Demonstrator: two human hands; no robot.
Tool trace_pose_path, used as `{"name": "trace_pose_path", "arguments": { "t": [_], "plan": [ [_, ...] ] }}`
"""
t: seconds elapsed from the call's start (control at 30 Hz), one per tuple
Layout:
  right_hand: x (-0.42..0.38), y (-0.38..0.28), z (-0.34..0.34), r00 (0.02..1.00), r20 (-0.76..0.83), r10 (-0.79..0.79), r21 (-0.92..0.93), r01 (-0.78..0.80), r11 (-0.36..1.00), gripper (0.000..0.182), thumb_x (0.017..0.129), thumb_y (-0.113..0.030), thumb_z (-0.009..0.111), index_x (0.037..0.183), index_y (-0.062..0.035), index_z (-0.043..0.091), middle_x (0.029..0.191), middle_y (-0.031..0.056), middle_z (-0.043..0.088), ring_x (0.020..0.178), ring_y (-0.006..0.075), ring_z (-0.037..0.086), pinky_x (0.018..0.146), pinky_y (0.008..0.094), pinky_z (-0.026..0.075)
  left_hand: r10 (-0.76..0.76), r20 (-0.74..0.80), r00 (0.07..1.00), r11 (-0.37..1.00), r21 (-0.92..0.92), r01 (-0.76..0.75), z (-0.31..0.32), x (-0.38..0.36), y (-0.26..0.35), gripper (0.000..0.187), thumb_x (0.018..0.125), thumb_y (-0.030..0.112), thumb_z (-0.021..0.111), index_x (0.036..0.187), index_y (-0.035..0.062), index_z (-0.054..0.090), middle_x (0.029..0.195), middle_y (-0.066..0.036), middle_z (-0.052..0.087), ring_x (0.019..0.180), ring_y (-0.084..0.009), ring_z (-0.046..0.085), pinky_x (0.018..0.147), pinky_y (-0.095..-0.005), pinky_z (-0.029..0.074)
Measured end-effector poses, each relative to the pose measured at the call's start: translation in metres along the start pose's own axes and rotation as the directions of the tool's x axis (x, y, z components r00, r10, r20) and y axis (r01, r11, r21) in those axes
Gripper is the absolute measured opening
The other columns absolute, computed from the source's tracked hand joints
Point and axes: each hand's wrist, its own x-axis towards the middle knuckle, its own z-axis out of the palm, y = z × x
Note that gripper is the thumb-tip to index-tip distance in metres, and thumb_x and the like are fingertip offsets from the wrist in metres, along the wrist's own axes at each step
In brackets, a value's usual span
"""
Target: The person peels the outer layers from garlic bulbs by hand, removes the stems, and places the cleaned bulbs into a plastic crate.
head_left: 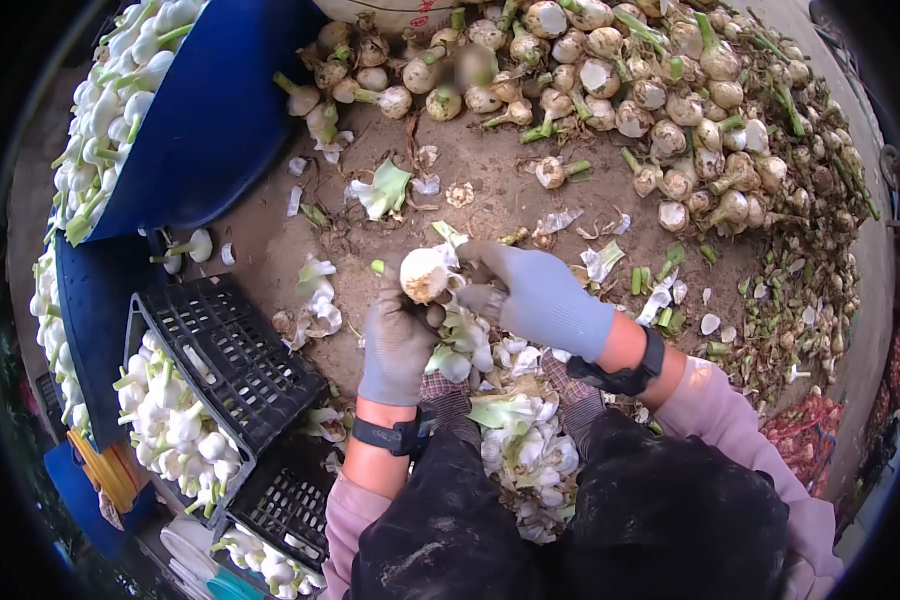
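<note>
A whitish garlic bulb [425, 276] with a brownish root end is held in front of the body. My left hand [398, 340], in a dirty grey glove, is closed round its lower side. My right hand [530, 290], in a grey-blue glove, is at the bulb's right side, its fingers bent and pressed on pale outer skin [452, 258] at the bulb. Its fingertips are partly hidden. Below the hands, peeled skins [530, 450] lie in a heap between the feet and legs.
Unpeeled bulbs [670, 110] are piled at the back and right. On the left stand a blue tub [205, 120] beside white bulbs [120, 90] and a black crate [235, 350] near more bulbs [170, 420]. Cut stems [664, 317] and scraps lie on the ground.
</note>
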Motion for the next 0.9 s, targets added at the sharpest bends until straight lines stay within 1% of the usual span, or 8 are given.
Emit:
{"name": "trace_pose_path", "arguments": {
  "t": [0.17,0.3,0.43,0.57,0.63,0.77,0.83,0.9],
  "plan": [
    [0.002,-0.004,0.0,0.964,0.209,0.163,0.501,-0.248,0.829,0.027,0.089,-0.031,0.062,0.096,-0.0057,0.066,0.074,0.0122,0.065,0.069,0.0214,0.065,0.065,0.0349,0.051,0.04,-0.242,0.97,0.999,-0.02,-0.046,0.027,0.001,-0.006,0.033,0.099,0.034,0.049,0.116,0.0074,0.06,0.096,-0.004,0.065,0.078,-0.0153,0.063,0.058,-0.0238,0.049],
    [-0.024,-0.021,-0.064,0.998,0.058,0.008,0.992,-0.057,-0.116,0.015,0.094,-0.013,0.055,0.1,-0.0055,0.066,0.081,0.0079,0.062,0.065,0.0167,0.062,0.06,0.031,0.052,0.238,0.004,0.971,0.918,0.325,-0.227,0.015,0.001,-0.008,0.032,0.1,0.027,0.048,0.121,0.0046,0.056,0.104,-0.012,0.064,0.092,-0.0209,0.066,0.075,-0.0311,0.058],
    [-0.005,0.0,-0.051,0.977,-0.17,0.126,0.122,-0.106,0.987,0.026,0.093,-0.022,0.056,0.113,-0.0082,0.065,0.086,0.019,0.066,0.067,0.0258,0.065,0.063,0.0338,0.053,0.061,-0.097,0.993,0.994,0.102,-0.051,0.012,0.003,0.007,0.035,0.099,0.033,0.049,0.121,0.0071,0.056,0.107,-0.011,0.064,0.093,-0.023,0.066,0.076,-0.0326,0.059],
    [-0.027,0.002,-0.02,0.879,0.459,-0.128,0.102,0.091,0.991,0.027,0.087,-0.026,0.064,0.11,-0.0107,0.066,0.091,0.0159,0.067,0.086,0.034,0.064,0.074,0.0416,0.051,0.472,0.328,0.819,0.882,-0.153,-0.447,0.049,0.001,0.089,0.056,0.096,0.05,0.046,0.132,0.0066,0.047,0.122,-0.01,0.059,0.107,-0.0219,0.061,0.085,-0.0332,0.058],
    [-0.021,-0.001,-0.013,0.935,0.353,-0.02,-0.03,0.033,0.999,0.024,0.086,-0.024,0.063,0.106,-0.0103,0.067,0.091,0.0151,0.065,0.087,0.0333,0.063,0.075,0.042,0.05,0.355,0.601,0.716,0.928,-0.323,-0.188,0.108,-0.03,0.145,0.069,0.091,0.054,0.051,0.132,-0.0015,0.042,0.125,-0.014,0.056,0.107,-0.0271,0.061,0.095,-0.0365,0.053],
    [0.017,0.07,0.016,0.97,-0.196,-0.147,-0.509,0.028,0.861,0.018,0.077,-0.02,0.064,0.093,-0.0132,0.068,0.087,0.0092,0.063,0.086,0.0268,0.061,0.074,0.0401,0.047,0.54,0.602,0.588,0.487,0.346,-0.802,0.107,-0.012,0.11,0.049,0.094,0.04,0.056,0.127,0.0044,0.05,0.116,-0.012,0.059,0.098,-0.0225,0.064,0.079,-0.0278,0.055],
    [0.027,0.101,0.027,0.975,-0.116,-0.187,-0.721,0.047,0.691,0.023,0.071,-0.014,0.064,0.093,-0.0149,0.067,0.088,0.0054,0.061,0.087,0.0242,0.058,0.072,0.0365,0.045,0.303,0.231,0.925,0.514,0.778,-0.362,0.087,0.002,0.057,0.039,0.086,0.017,0.068,0.122,0.005,0.057,0.112,-0.008,0.06,0.092,-0.0181,0.064,0.077,-0.0256,0.053],
    [0.023,0.091,0.016,0.975,-0.074,-0.209,-0.681,0.104,0.725,0.019,0.074,-0.015,0.064,0.093,-0.0134,0.065,0.086,0.0075,0.062,0.084,0.0275,0.061,0.072,0.0395,0.047,0.326,0.474,0.818,-0.006,0.866,-0.5,0.047,0.025,-0.002,0.039,0.079,0.009,0.073,0.115,0.0027,0.06,0.112,-0.01,0.061,0.097,-0.0186,0.062,0.085,-0.0277,0.051]
  ]
}}
